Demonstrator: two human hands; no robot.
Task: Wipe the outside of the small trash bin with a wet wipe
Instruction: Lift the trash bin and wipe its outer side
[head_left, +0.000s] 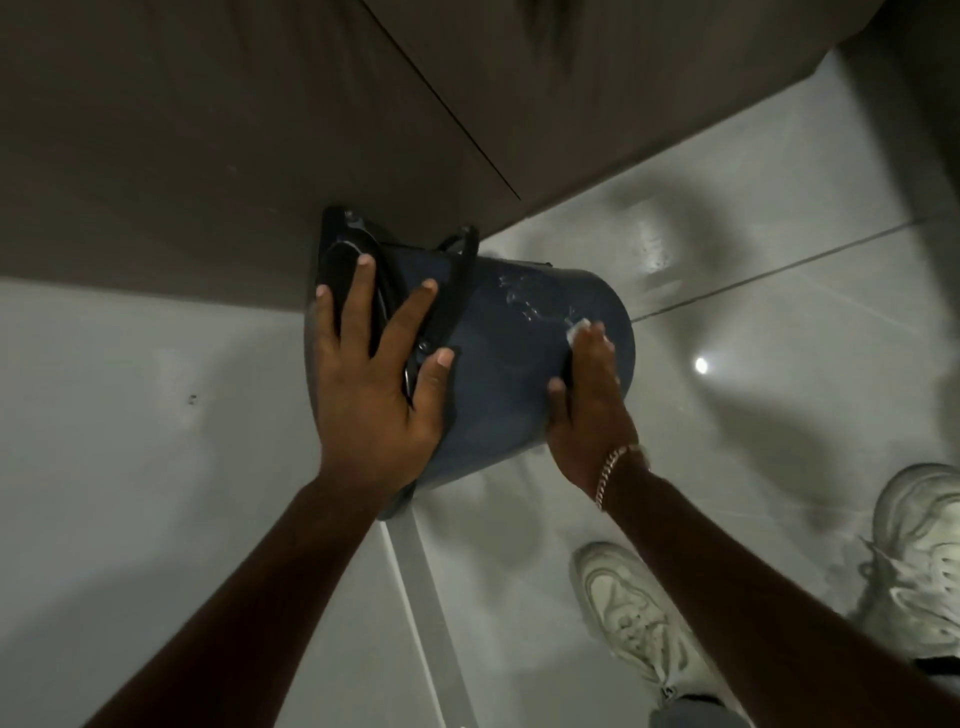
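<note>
A small dark blue trash bin (498, 358) with a black lid (348, 260) is tilted sideways above the floor, its lid end to the left. My left hand (371, 374) lies spread over the lid and rim, holding the bin. My right hand (589, 400) presses flat on the bin's side wall, with a white wet wipe (576, 328) showing under the fingertips. Wet streaks (530, 301) glisten on the wall above the wipe. A chain bracelet sits on my right wrist.
Dark cabinet fronts (260, 130) rise behind the bin. The glossy grey tiled floor (753, 332) reflects a light spot. A white wall or panel (130, 441) fills the left. My two white sneakers (634, 613) stand at the lower right.
</note>
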